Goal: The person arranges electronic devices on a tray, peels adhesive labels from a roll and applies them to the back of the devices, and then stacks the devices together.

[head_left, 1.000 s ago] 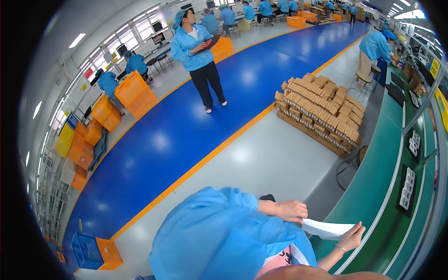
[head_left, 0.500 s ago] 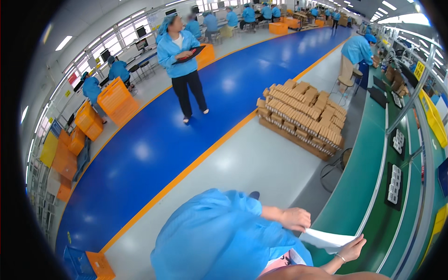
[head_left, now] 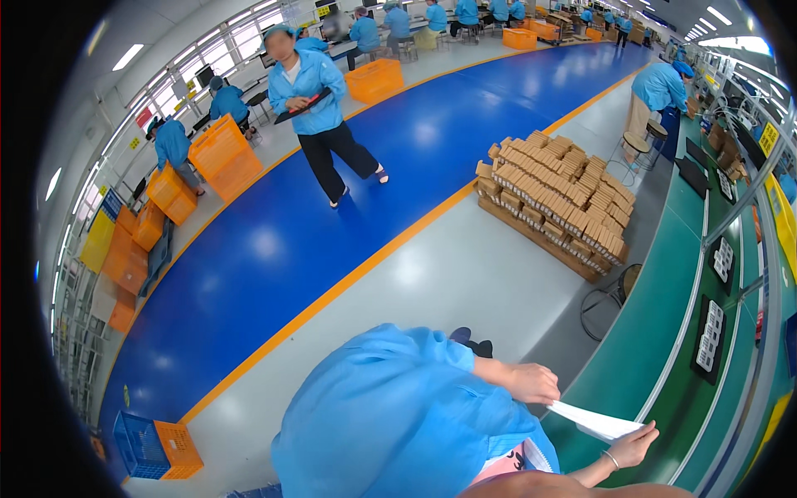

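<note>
A thin white sheet [head_left: 596, 423], probably paper, stretches between my two hands above the green workbench. My left hand [head_left: 534, 383] pinches its near-left end, with the fingers curled together. Its other end is in my right hand [head_left: 635, 446], thumb and fingers closed on the edge. The sheet looks narrow and folded or tilted from this angle, and whatever is on it cannot be made out. Beyond my right hand, a black tray [head_left: 709, 340] with several white pieces lies on the dark green belt [head_left: 681, 398].
Further along the belt lies another black tray [head_left: 722, 264]. Stacked brown cardboard boxes [head_left: 564, 199] stand on a pallet beside the bench, with a stool [head_left: 629, 282] close by. A person [head_left: 311, 100] walks in the blue aisle. Orange crates [head_left: 224, 158] line its far side.
My view has shifted slightly, and the sheet appears narrower, turned more edge-on. Both hands keep hold of it. The person in the aisle has stepped along, holding a dark flat thing.
</note>
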### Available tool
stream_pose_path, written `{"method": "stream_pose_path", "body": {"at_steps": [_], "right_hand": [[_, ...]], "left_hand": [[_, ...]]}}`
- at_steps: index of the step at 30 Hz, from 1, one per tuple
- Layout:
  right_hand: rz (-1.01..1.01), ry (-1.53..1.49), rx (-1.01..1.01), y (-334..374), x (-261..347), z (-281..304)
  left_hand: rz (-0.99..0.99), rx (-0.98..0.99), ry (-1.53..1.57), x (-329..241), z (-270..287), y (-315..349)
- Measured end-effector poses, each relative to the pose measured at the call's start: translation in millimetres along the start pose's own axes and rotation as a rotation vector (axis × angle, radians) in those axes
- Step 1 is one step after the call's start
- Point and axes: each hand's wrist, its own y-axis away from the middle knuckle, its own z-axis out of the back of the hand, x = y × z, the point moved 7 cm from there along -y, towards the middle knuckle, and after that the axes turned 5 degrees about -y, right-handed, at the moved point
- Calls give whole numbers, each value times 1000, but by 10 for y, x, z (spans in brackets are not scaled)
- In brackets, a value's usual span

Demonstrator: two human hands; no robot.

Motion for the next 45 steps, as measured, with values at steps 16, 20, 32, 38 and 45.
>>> {"method": "stream_pose_path", "body": {"at_steps": [16,20,32,38,45], "right_hand": [[74,-173,-77,231,135,-116],[121,-81,23,272,228,-248],[430,-185,191,596,745,-426],[102,-144,-16,268,191,-160],[207,-180,154,605,536,-413]], "left_hand": [[-72,163,-108,-23,-138,112],[138,382,-130,156,-218,293],[69,191,-156,183,-47,272],[87,150,-38,134,28,264],[45,137,-112,157,-76,383]]}}
